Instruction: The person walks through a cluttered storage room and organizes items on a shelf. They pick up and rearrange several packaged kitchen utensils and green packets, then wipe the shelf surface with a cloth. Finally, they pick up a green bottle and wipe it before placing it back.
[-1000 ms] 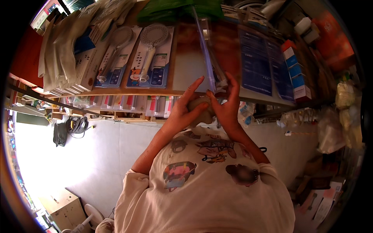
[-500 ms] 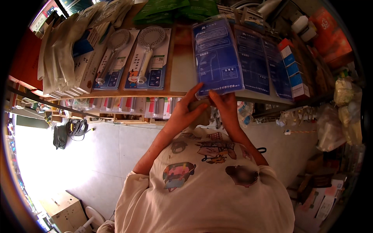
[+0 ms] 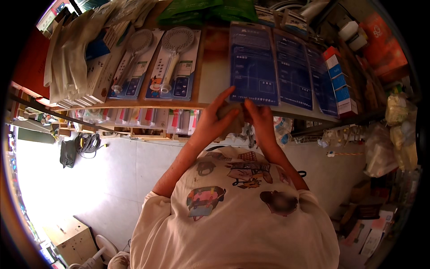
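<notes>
A flat blue package (image 3: 254,62) in a clear sleeve lies near the shelf's front edge, in line with two similar blue packages (image 3: 294,71) (image 3: 320,80) on its right. My left hand (image 3: 215,119) has its index finger against the package's lower left edge, with the thumb held apart. A crumpled greyish cloth (image 3: 234,120) hangs between my hands, tucked against the left one. My right hand (image 3: 261,120) is closed at the package's bottom edge, thumb on top. Its other fingers are mostly hidden.
Two carded shower heads (image 3: 177,62) (image 3: 134,62) lie to the left, beside stacked long boxes in plastic (image 3: 76,67). Green bags (image 3: 206,11) are at the back. Small red, white and blue boxes (image 3: 339,83) stand right. Packaged goods (image 3: 181,122) fill a lower shelf.
The blue package has gone from tilted, with its lower edge toward me, to lying straight beside the others. Both hands stay close to its lower edge.
</notes>
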Demonstrator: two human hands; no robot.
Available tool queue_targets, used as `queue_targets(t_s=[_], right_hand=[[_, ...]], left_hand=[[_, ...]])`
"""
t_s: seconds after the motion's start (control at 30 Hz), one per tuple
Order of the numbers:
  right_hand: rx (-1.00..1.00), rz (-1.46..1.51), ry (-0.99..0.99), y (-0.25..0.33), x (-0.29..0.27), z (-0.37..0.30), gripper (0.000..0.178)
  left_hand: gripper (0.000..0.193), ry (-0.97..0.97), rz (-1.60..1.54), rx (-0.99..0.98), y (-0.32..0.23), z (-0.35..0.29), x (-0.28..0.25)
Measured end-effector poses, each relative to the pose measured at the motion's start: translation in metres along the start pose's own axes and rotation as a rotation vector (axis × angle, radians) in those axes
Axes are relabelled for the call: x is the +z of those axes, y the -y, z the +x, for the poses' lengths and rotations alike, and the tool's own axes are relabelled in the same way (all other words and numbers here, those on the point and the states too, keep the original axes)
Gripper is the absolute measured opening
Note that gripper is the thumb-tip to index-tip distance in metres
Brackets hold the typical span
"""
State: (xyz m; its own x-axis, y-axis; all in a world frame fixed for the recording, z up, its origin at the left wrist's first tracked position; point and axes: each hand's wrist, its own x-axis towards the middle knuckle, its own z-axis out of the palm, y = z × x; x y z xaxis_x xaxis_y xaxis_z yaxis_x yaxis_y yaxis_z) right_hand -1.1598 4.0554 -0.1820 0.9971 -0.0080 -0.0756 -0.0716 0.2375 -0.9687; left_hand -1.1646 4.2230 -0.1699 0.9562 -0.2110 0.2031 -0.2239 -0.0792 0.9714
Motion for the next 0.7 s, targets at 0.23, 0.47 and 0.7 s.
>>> queue_targets(t_s=[0.23,0.47,0.7], right_hand=[[0.019,0.001,-0.001,0.006,0.007,-0.003,0.035],[-0.029,-0.054,-0.057,-0.008,-0.011,-0.036,0.034],[-0.033,-0.345,0.292,-0.022,-0.020,-0.049,0.026]], left_hand=[[0.058,-0.060,-0.065,-0.029,-0.009,-0.007,-0.006],[0.055,-0.304,-0.196,-0.032,0.002,-0.040,-0.038],[0.054,-0.622,-0.316,-0.047,0.020,-0.069,-0.070]])
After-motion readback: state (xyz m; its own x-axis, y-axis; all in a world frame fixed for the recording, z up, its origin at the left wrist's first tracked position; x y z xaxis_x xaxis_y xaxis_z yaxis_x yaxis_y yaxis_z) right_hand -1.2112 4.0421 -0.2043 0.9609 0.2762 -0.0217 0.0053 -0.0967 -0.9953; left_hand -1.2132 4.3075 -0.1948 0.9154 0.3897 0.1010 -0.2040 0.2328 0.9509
